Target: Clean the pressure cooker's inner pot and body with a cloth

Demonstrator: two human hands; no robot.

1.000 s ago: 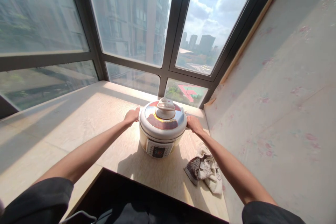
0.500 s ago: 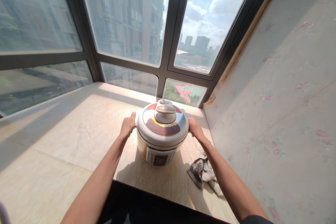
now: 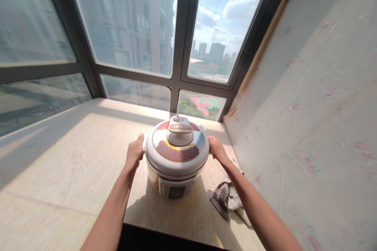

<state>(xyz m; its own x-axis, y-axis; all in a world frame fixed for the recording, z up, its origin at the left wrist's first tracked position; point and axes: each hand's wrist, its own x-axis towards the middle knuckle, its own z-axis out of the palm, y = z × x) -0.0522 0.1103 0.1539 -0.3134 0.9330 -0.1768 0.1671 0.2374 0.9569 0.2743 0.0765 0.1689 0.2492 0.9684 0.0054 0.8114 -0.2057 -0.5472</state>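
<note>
An electric pressure cooker (image 3: 176, 168) with a pale body, a shiny brown-and-silver lid and a dark front panel is between my hands on the stone sill. My left hand (image 3: 136, 150) is closed on its left side handle, thumb on top. On the opposite side, my right hand (image 3: 216, 148) grips the right handle. The cooker looks upright, its lid on and the knob facing me. Whether its base touches the sill I cannot tell. My fingers partly hide both handles.
A crumpled brown-and-white cloth (image 3: 223, 198) lies on the sill (image 3: 73, 157), near my right forearm. Dark-framed windows (image 3: 175, 59) rise behind the cooker. A flowered wall (image 3: 309, 125) bounds the right side. A black edge (image 3: 165, 239) shows at the bottom.
The cooker and both hands appear lower, slightly left and larger in view, nearer to me. The window view has also shifted left. Both hands keep their hold on the handles.
</note>
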